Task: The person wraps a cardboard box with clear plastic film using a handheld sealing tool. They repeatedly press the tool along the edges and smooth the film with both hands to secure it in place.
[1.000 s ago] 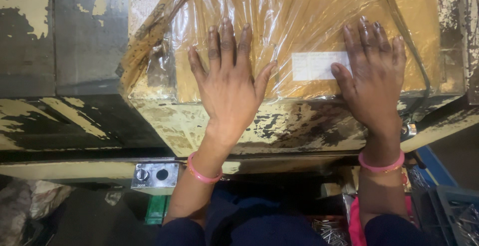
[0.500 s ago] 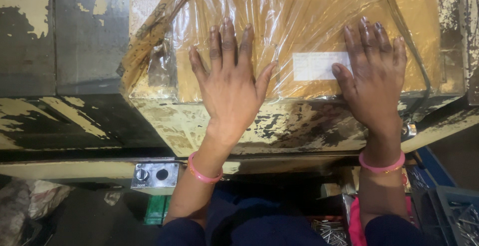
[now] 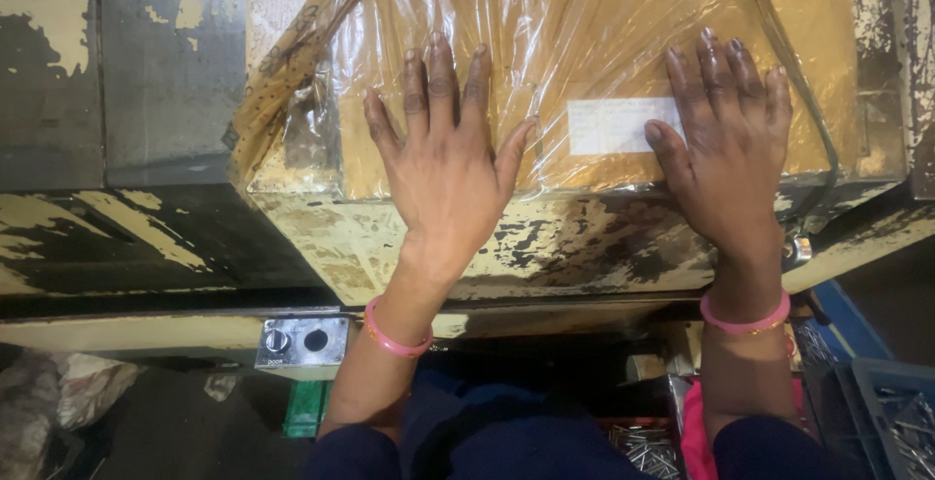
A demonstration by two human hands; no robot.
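Plastic sheet (image 3: pixel 584 42) lay stretched over a tan block (image 3: pixel 838 100) on the chipped yellow surface (image 3: pixel 584 246). Left hand (image 3: pixel 448 164) and right hand (image 3: pixel 726 149) rested flat on it, fingers spread wide, holding nothing, apparently pressing the film smooth. A white label (image 3: pixel 614 125) sat between them. Below, a 2-button box (image 3: pixel 302 342) and bins of metal parts (image 3: pixel 906 422).

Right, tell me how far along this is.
Done: clear crinkled plastic sheet already covers the yellow-brown machine block. In hand: left hand and right hand lie flat, fingers spread, on the sheet beside the white rectangular label. Left: the sheet's left edge looks bunched and loose.
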